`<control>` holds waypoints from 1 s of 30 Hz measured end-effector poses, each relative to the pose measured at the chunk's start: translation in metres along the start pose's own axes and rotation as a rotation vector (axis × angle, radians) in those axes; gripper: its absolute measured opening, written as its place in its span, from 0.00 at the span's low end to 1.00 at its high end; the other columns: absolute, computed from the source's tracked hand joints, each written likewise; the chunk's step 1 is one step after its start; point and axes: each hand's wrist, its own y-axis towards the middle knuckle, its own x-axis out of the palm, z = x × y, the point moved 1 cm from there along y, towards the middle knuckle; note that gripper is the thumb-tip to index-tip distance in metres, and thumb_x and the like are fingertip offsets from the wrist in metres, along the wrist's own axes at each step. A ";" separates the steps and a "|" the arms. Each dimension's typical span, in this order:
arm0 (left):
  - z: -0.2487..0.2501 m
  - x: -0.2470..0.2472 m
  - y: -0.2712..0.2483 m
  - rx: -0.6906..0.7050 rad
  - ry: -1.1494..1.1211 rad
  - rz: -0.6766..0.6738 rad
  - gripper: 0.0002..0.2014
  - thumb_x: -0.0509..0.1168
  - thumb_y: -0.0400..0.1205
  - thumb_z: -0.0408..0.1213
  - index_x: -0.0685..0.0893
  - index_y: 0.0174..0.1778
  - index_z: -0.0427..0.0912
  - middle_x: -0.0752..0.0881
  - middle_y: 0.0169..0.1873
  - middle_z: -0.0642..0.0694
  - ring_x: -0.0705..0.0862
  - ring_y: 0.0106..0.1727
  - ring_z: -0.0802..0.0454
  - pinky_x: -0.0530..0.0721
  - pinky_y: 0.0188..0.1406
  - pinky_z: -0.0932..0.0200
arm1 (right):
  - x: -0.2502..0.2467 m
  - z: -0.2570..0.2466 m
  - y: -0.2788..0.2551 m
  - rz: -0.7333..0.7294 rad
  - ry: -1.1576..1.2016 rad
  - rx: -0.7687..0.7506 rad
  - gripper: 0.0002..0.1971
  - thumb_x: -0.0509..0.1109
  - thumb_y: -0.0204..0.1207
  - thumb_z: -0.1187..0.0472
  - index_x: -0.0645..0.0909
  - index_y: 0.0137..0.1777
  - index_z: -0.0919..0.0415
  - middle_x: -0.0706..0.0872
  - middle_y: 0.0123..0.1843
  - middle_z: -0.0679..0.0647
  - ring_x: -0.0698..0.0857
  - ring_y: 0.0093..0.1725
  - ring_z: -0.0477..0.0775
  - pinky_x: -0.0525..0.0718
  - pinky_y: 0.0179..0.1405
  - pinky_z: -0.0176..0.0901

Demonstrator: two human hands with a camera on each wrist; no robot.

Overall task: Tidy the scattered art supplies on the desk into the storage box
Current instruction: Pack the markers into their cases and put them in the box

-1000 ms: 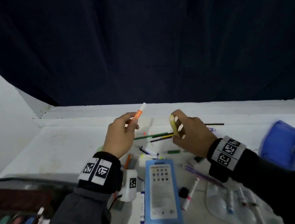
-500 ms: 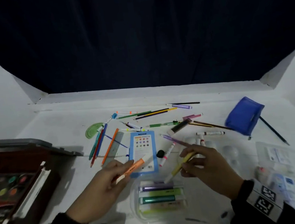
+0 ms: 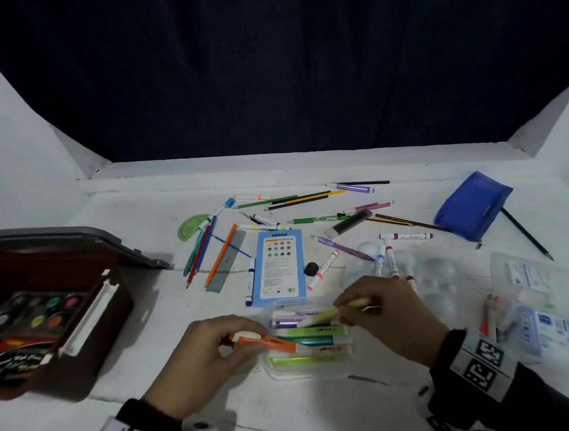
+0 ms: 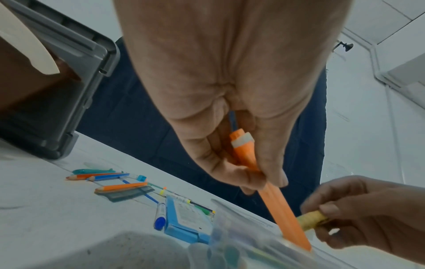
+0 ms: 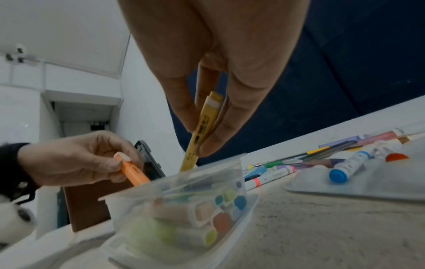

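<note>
My left hand [image 3: 199, 360] pinches an orange marker [image 3: 266, 342] and my right hand [image 3: 388, 316] a yellow one [image 3: 333, 312], both tips over the clear tub [image 3: 324, 371]; beyond it lie scattered pencils [image 3: 295, 200]; left of it, the open brown box [image 3: 89, 321].

White desk [image 3: 148, 330]: scattered pencils [image 3: 302, 198], markers [image 3: 405, 237], clear box [image 3: 310, 371]

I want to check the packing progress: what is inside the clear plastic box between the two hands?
The clear plastic box holds several highlighters lying side by side: purple, green, teal, cream and lime. Anything beneath them is covered.
</note>
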 end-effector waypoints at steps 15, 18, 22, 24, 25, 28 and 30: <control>-0.004 0.034 0.038 0.173 0.398 -0.061 0.10 0.76 0.76 0.51 0.93 0.52 0.58 0.86 0.48 0.60 0.83 0.53 0.60 0.84 0.52 0.58 | 0.029 -0.013 0.020 -0.263 -0.497 -0.186 0.09 0.70 0.76 0.56 0.89 0.54 0.51 0.88 0.54 0.46 0.83 0.54 0.46 0.81 0.59 0.43; -0.001 0.038 0.041 0.167 0.460 -0.071 0.11 0.76 0.75 0.51 0.93 0.52 0.59 0.86 0.49 0.60 0.85 0.50 0.60 0.83 0.51 0.60 | 0.032 -0.014 0.021 -0.277 -0.534 -0.170 0.10 0.69 0.77 0.56 0.89 0.55 0.50 0.87 0.55 0.46 0.82 0.55 0.45 0.80 0.60 0.42; 0.003 0.042 0.043 0.146 0.497 -0.069 0.10 0.76 0.75 0.52 0.93 0.51 0.60 0.89 0.47 0.59 0.86 0.49 0.59 0.83 0.52 0.61 | 0.035 -0.018 0.022 -0.313 -0.560 -0.129 0.12 0.67 0.77 0.58 0.89 0.56 0.51 0.86 0.56 0.46 0.81 0.56 0.47 0.80 0.60 0.45; 0.005 0.042 0.043 0.138 0.509 -0.062 0.11 0.76 0.74 0.52 0.92 0.52 0.59 0.89 0.46 0.59 0.86 0.46 0.59 0.82 0.49 0.63 | 0.034 -0.020 0.022 -0.315 -0.554 -0.112 0.12 0.67 0.77 0.58 0.89 0.56 0.51 0.86 0.56 0.47 0.81 0.55 0.47 0.81 0.60 0.46; 0.006 0.042 0.042 0.137 0.517 -0.057 0.12 0.77 0.74 0.52 0.92 0.52 0.58 0.89 0.45 0.59 0.86 0.44 0.59 0.82 0.47 0.64 | 0.033 -0.020 0.022 -0.314 -0.550 -0.108 0.12 0.67 0.77 0.58 0.89 0.56 0.51 0.86 0.56 0.47 0.81 0.55 0.47 0.81 0.60 0.45; 0.009 0.042 0.041 0.121 0.507 -0.022 0.15 0.78 0.73 0.49 0.91 0.55 0.56 0.86 0.46 0.57 0.84 0.44 0.58 0.81 0.45 0.62 | 0.033 -0.018 0.022 -0.334 -0.560 -0.106 0.12 0.67 0.78 0.58 0.88 0.58 0.51 0.86 0.57 0.47 0.80 0.57 0.47 0.79 0.62 0.45; 0.010 0.043 0.041 0.107 0.504 -0.013 0.16 0.78 0.73 0.48 0.90 0.57 0.55 0.84 0.48 0.56 0.83 0.47 0.56 0.80 0.46 0.61 | 0.034 -0.016 0.023 -0.348 -0.570 -0.114 0.12 0.67 0.79 0.58 0.88 0.59 0.51 0.86 0.58 0.47 0.80 0.58 0.47 0.79 0.63 0.45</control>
